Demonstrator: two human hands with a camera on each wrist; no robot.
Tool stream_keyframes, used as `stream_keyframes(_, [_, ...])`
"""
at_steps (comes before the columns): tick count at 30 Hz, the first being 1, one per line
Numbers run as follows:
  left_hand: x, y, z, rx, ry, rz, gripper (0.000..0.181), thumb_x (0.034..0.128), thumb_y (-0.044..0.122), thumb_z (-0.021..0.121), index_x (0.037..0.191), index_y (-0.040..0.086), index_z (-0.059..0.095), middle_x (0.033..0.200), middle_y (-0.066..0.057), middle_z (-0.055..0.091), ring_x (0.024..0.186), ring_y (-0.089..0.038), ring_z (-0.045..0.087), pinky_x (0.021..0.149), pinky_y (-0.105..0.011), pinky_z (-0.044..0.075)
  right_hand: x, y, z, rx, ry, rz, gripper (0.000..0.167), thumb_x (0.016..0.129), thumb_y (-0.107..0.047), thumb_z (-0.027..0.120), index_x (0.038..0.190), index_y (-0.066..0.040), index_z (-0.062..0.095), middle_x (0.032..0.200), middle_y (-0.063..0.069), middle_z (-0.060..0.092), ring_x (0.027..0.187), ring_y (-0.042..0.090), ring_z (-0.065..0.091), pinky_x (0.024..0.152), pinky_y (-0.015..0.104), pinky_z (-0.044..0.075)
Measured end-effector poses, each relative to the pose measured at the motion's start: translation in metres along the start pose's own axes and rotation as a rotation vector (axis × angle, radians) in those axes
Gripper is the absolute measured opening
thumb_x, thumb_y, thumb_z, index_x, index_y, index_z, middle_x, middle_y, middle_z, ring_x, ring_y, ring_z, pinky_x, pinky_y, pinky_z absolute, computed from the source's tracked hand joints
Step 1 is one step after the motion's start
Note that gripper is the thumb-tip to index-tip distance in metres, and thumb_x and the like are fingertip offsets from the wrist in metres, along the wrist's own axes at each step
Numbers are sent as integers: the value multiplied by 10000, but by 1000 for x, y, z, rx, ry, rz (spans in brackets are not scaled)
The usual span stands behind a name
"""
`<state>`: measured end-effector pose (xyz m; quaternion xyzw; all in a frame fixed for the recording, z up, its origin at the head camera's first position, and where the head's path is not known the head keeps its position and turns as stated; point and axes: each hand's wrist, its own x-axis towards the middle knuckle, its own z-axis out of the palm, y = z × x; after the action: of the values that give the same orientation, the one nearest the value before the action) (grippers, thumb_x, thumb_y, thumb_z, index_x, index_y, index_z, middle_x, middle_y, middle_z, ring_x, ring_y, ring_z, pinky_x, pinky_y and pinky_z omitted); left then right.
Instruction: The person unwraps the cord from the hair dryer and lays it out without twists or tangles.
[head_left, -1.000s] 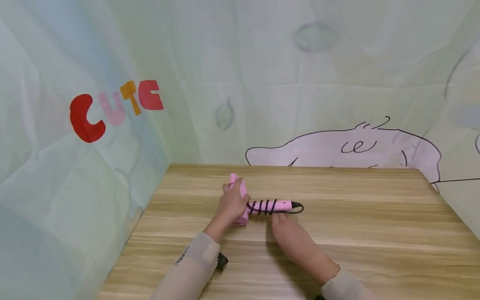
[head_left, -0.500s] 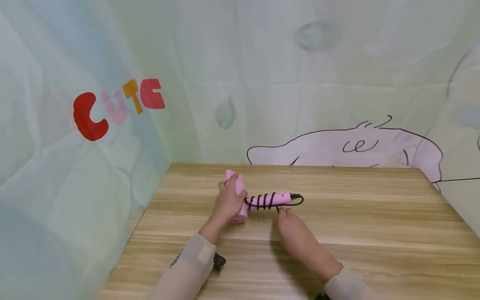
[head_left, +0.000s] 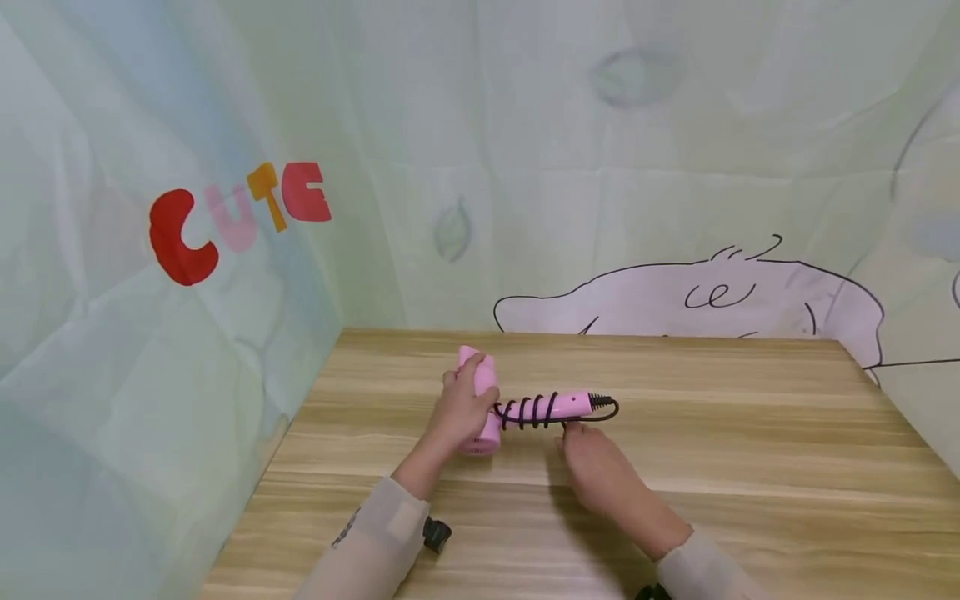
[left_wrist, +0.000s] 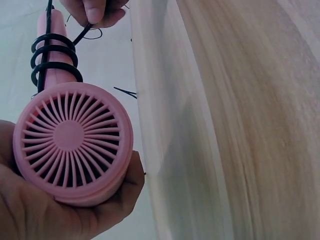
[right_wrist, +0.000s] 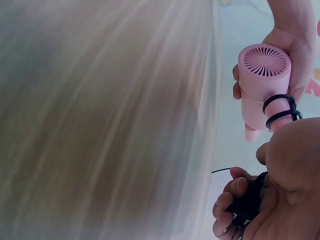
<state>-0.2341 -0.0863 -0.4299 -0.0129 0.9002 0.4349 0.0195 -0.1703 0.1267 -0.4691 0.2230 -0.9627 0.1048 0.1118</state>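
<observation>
A pink hair dryer (head_left: 570,405) has its handle pointing right in the head view. My left hand (head_left: 459,410) grips its barrel, fingers wrapped round it. The round slotted air inlet (left_wrist: 68,135) faces the left wrist camera. Several turns of black cord (head_left: 537,410) circle the handle, and one loop curves back from the handle's end. Just below the handle, my right hand (head_left: 603,473) holds the free part of the cord. Curled fingers hold a black plug (right_wrist: 245,207) against the palm in the right wrist view. The dryer appears raised off the tabletop.
A wood-grain table (head_left: 750,450) lies beneath both hands. Pale printed fabric (head_left: 405,167) hangs behind it and along the left side, with CUTE lettering (head_left: 180,242). A small black device (head_left: 437,534) sits under the left sleeve.
The dryer rose slightly up and left, then came back down and right. My right hand has drawn a little to the right, and a short stretch of cord shows between it and the handle.
</observation>
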Motion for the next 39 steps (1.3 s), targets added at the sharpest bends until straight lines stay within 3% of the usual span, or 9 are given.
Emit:
stream_keyframes(3, [-3,1,-1,-13,-8,9,662,966,288,598,1576,272,342,1396,-249,400,814,-300,604,541,-328,541,-1,2,1,13,32,23,224,1022,-171,590,987,50,600,759,139,617,804,373,669,761,479,576])
stream_keyframes(8, [-5,1,-2,-22,-11,42,670,955,278,604,1572,300,343,1407,-227,388,791,-288,607,514,-301,534,-1,9,3,-22,86,-49,185,980,-182,658,998,-5,610,832,83,606,857,304,669,806,440,575])
stream_keyframes(13, [-6,0,-6,-32,-42,64,656,967,279,597,1572,310,344,1393,-220,398,832,-296,607,537,-308,546,0,19,-3,84,134,-84,112,1004,-173,623,1086,-98,639,951,49,664,971,237,668,891,426,553])
stream_keyframes(18, [-6,-4,-10,-40,-69,119,660,956,260,601,1570,287,358,1401,-249,409,871,-315,602,578,-330,555,-1,31,-9,114,86,-103,138,982,-164,653,1093,-92,688,1031,116,716,1016,311,683,895,476,553])
stream_keyframes(25, [-6,-8,-12,-95,-111,152,673,941,236,609,1567,279,363,1354,-242,422,867,-311,604,570,-319,558,1,46,-15,317,-2,-26,76,959,-137,655,908,-97,695,854,41,694,774,182,640,743,430,575])
stream_keyframes(28, [-6,-8,-12,-117,-119,155,683,940,226,609,1572,276,356,1362,-241,414,863,-312,608,556,-322,566,3,50,-17,302,-3,-58,69,932,-90,666,958,-47,712,869,72,706,784,216,646,764,443,574])
stream_keyframes(33, [-8,-9,-13,-128,-144,185,673,943,209,613,1564,291,366,1412,-223,393,854,-310,614,544,-331,572,7,55,-23,159,-7,-117,277,877,-52,705,1141,28,687,1038,179,709,991,381,667,882,529,547])
stream_keyframes(36, [-9,-9,-15,-104,-169,222,664,947,215,610,1557,320,369,1436,-209,383,854,-304,614,545,-324,572,13,56,-27,73,11,-162,88,918,-111,705,923,-42,650,818,63,649,798,262,633,738,416,552])
stream_keyframes(39, [-10,-9,-16,-65,-185,268,660,950,222,607,1555,331,366,1441,-206,382,845,-298,614,541,-317,567,18,58,-29,-19,75,-201,259,956,-169,687,761,-98,533,654,-15,503,628,184,521,593,344,478])
